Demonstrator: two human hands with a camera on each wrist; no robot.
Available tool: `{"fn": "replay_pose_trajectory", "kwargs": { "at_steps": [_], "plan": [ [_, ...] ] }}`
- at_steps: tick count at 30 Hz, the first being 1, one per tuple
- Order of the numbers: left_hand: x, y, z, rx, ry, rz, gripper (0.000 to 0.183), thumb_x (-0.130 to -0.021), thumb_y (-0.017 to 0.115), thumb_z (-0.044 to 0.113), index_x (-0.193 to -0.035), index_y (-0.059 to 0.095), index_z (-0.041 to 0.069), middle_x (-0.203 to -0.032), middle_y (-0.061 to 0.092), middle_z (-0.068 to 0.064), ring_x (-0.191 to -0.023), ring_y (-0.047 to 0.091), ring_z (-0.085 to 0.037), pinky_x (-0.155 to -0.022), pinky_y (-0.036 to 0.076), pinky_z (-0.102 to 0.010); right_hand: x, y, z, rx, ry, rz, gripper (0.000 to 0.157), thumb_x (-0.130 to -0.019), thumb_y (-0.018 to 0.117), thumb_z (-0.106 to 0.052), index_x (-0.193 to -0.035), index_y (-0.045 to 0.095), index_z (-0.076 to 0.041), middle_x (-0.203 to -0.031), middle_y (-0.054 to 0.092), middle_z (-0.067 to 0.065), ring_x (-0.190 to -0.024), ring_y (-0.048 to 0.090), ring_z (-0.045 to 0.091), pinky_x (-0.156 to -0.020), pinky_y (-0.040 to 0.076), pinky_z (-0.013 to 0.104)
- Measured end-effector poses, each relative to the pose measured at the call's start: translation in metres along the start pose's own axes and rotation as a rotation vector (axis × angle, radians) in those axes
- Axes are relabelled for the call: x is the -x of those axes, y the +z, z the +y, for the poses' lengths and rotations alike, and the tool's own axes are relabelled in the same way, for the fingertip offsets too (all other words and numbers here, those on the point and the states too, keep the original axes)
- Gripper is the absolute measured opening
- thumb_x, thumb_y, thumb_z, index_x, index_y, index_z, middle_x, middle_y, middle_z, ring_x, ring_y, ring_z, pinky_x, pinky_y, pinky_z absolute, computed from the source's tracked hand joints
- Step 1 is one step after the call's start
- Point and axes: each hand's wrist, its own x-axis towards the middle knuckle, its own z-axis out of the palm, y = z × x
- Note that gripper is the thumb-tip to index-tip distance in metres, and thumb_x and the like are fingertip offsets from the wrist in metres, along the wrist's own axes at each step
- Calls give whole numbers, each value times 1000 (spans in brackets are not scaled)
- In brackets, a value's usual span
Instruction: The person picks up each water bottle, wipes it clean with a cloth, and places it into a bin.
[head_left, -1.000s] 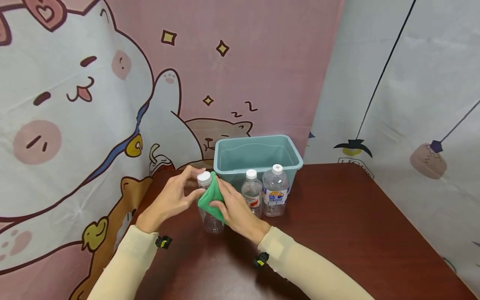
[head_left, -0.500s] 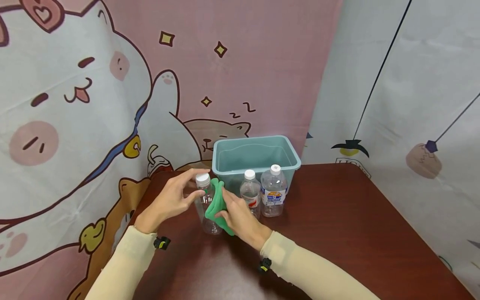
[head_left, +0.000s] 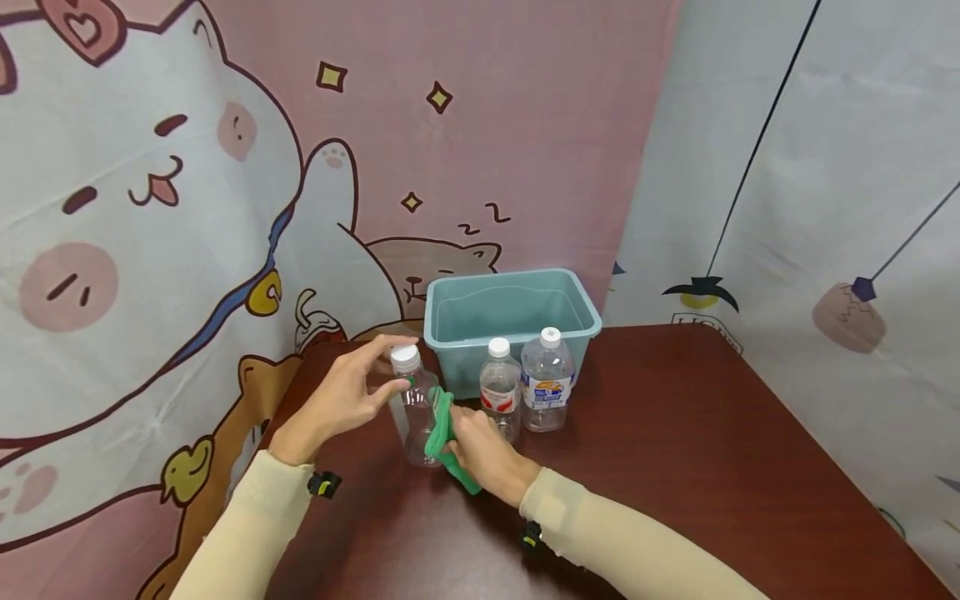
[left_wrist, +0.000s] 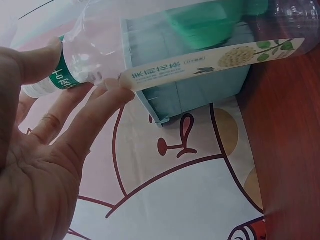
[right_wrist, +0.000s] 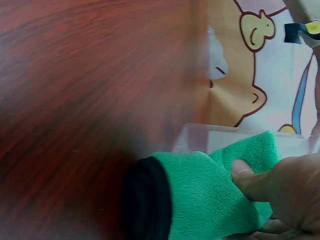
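A clear plastic bottle (head_left: 415, 421) with a white cap stands upright on the table. Thumb and fingers of my left hand (head_left: 341, 404) grip it at the neck, just below the cap. In the left wrist view, the bottle's neck (left_wrist: 95, 47) has a green band, and a narrow pale label with a flower print runs down its side. My right hand (head_left: 487, 450) pinches a folded green cloth (head_left: 441, 429) at the bottle's lower right side. The right wrist view shows the thumb pressing on the cloth (right_wrist: 205, 195), which has a dark edge; its fingers are mostly hidden behind it.
Just right of the cloth stand a small bottle (head_left: 500, 392) with a red-and-white label and a larger bottle (head_left: 547, 379) with a blue-and-white label, both white-capped. Behind them is a light blue plastic bin (head_left: 517, 342), near a printed wall cloth (head_left: 555, 150).
My right hand has moved the green cloth down along the bottle's right side, from near the neck to its lower half. My left hand has stayed at the neck.
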Motion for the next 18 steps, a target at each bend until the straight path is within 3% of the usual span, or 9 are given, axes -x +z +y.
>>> {"fn": "replay_pose_trajectory", "kwargs": {
  "at_steps": [7, 18],
  "plan": [
    [0, 0, -1, -14, 13, 12, 68, -103, 91, 10, -162, 61, 27, -136, 79, -5, -111, 85, -23, -85, 74, -38, 7, 11, 3, 114, 14, -51, 30, -86, 92, 7, -101, 69, -2, -92, 75, 13, -89, 82, 32, -72, 69, 42],
    [3, 2, -1, -16, 14, 41, 72, -102, 92, 9, -164, 60, 26, -130, 78, -6, -111, 86, -25, -83, 73, -35, 4, 13, 6, 2, 58, -17, 31, -85, 85, 14, -101, 71, -8, -100, 82, 9, -99, 84, 23, -78, 70, 38]
  ]
}}
